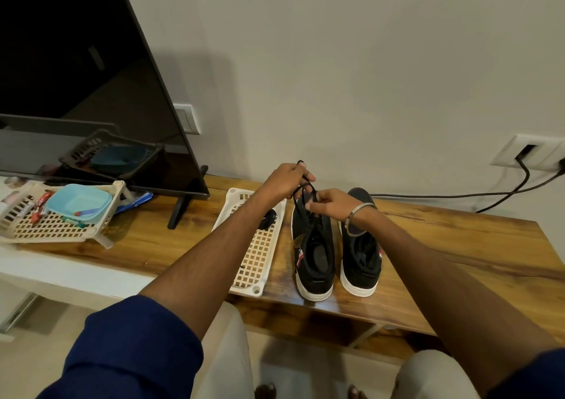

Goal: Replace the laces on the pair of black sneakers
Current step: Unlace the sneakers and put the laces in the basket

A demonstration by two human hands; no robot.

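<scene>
Two black sneakers with white soles stand side by side on the wooden table, toes toward the wall: the left sneaker (313,246) and the right sneaker (360,255). A black lace (301,189) runs up from the left sneaker's front eyelets. My left hand (286,181) grips the lace above the shoe, a loop showing over its fingers. My right hand (331,204) pinches the same lace just over the sneaker's toe end. A bundle of black lace (269,218) lies in the cream tray (250,264) to the left of the shoes.
A TV (91,93) stands at the back left with its foot on the table (458,246). A cream basket (52,218) holding a blue container sits at the far left. Black cables (489,195) run along the wall from a socket at the right.
</scene>
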